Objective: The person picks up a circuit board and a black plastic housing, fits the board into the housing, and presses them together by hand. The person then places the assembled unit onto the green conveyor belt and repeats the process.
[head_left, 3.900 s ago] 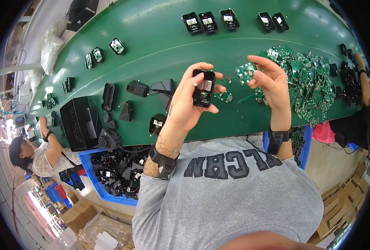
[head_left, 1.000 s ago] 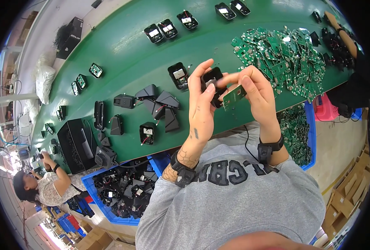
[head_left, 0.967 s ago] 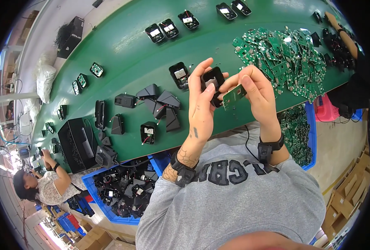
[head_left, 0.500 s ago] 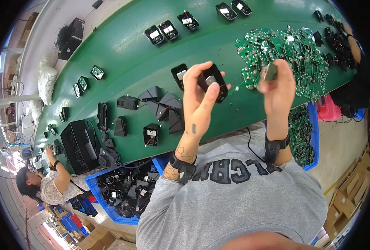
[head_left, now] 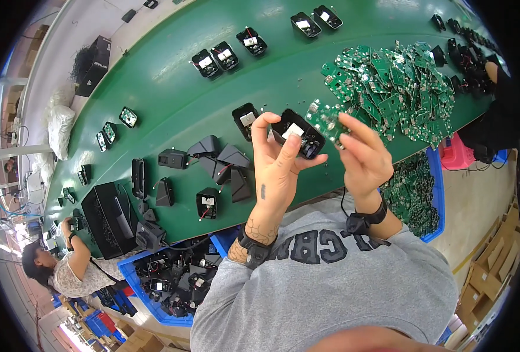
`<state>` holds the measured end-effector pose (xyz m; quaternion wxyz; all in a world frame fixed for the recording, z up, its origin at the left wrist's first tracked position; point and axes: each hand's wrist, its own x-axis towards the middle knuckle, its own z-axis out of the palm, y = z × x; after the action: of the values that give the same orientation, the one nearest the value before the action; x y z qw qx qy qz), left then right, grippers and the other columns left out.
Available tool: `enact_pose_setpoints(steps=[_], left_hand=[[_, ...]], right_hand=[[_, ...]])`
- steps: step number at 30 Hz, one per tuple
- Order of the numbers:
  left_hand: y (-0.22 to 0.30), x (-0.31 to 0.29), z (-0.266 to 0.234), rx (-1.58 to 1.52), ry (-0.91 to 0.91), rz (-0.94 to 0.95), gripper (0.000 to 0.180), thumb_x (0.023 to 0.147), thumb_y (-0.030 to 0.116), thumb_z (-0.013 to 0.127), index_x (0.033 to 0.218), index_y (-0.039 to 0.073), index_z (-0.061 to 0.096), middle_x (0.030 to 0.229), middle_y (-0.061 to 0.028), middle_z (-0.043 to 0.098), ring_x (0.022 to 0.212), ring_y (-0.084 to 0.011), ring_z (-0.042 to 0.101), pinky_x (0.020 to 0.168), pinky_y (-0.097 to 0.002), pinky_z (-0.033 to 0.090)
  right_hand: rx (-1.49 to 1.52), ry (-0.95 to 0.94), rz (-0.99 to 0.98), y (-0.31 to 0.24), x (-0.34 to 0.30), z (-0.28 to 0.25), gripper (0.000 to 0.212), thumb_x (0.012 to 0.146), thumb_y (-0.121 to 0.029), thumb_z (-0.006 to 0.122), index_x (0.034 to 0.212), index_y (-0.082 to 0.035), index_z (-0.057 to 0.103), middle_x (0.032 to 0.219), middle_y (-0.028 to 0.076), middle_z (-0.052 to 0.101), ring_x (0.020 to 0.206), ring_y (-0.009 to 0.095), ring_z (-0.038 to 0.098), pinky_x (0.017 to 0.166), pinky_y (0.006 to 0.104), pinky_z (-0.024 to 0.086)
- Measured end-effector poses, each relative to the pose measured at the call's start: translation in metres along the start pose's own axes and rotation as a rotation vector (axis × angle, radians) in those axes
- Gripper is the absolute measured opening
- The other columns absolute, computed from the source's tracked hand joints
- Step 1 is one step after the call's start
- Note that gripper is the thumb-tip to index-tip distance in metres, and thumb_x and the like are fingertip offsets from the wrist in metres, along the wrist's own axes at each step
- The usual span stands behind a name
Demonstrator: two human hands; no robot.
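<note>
Head view shows the left hand (head_left: pixel 275 170) holding a black case (head_left: pixel 308 141), fingers curled around its body and parted only as far as it needs, thumb over the near rim. This case is a round-cornered shell, tilted with its open side showing, a white block inside and dark parts toward one end. Thumb and fingertips of the right hand (head_left: pixel 365 163), nearly together, pinch a green board (head_left: pixel 325 119) by its edge, its visible face studded with silver parts. It sits at two o'clock of the case, just beside it; whether they touch cannot be told.

Farther along two o'clock, a board pile (head_left: pixel 398 94) covers part of the green table (head_left: pixel 189 120). Toward four, a blue bin (head_left: pixel 438 196) is heaped with green boards; toward seven, another bin (head_left: pixel 175 320) holds jumbled black housings, some with white blocks. Toward eight, a black box (head_left: pixel 109 220) contains small dark bits, too fine to identify. Near nine, three small cases (head_left: pixel 109 132) have boards inside. Five open cases (head_left: pixel 252 41), ranged from ten to just past twelve, show white blocks.
</note>
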<state>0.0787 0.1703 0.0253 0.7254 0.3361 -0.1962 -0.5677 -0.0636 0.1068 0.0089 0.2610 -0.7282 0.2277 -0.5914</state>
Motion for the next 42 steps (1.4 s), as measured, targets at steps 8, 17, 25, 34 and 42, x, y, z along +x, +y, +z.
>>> enact_pose_setpoints(steps=[8,17,25,34,42], left_hand=[[-0.001,0.000,0.001,0.039,0.004,0.054,0.042,0.093,0.007,0.058,0.125,0.015,0.032,0.121,-0.0110,0.047,0.105,-0.0240,0.059,0.073,-0.0432,0.062],[-0.003,-0.002,0.005,0.050,-0.003,0.044,0.043,0.092,0.006,0.059,0.124,0.014,0.032,0.122,-0.0113,0.045,0.106,-0.0252,0.059,0.074,-0.0431,0.062],[-0.005,-0.003,0.006,0.064,-0.008,0.061,0.043,0.092,0.008,0.060,0.124,0.014,0.032,0.122,-0.0114,0.045,0.106,-0.0248,0.058,0.074,-0.0429,0.061],[-0.009,-0.002,0.005,0.054,-0.011,0.050,0.042,0.092,0.008,0.061,0.123,0.013,0.033,0.125,-0.0117,0.042,0.108,-0.0246,0.057,0.075,-0.0432,0.061],[-0.009,0.003,0.001,0.100,-0.035,0.140,0.054,0.093,0.012,0.059,0.138,0.007,0.031,0.137,-0.0125,0.039,0.120,-0.0232,0.050,0.085,-0.0374,0.058]], right_hand=[[-0.023,-0.093,-0.061,-0.002,0.004,0.001,0.026,0.073,0.007,0.069,0.098,-0.002,0.071,0.112,0.026,0.065,0.091,0.026,0.067,0.077,0.0296,0.054],[-0.013,-0.030,0.002,0.000,0.003,0.003,0.026,0.074,0.006,0.069,0.098,-0.002,0.071,0.112,0.024,0.065,0.094,0.026,0.066,0.079,0.0303,0.055],[-0.004,-0.082,0.013,0.000,-0.001,-0.001,0.024,0.074,0.007,0.069,0.097,-0.001,0.071,0.112,0.025,0.064,0.097,0.028,0.066,0.081,0.0317,0.055],[-0.030,-0.115,0.035,0.001,0.003,0.002,0.026,0.074,0.007,0.069,0.098,-0.002,0.071,0.112,0.022,0.065,0.093,0.026,0.067,0.077,0.0303,0.055],[-0.027,-0.263,-0.039,0.000,0.012,-0.001,0.027,0.072,0.004,0.070,0.098,-0.003,0.072,0.112,0.019,0.066,0.095,0.028,0.065,0.081,0.0343,0.054]])
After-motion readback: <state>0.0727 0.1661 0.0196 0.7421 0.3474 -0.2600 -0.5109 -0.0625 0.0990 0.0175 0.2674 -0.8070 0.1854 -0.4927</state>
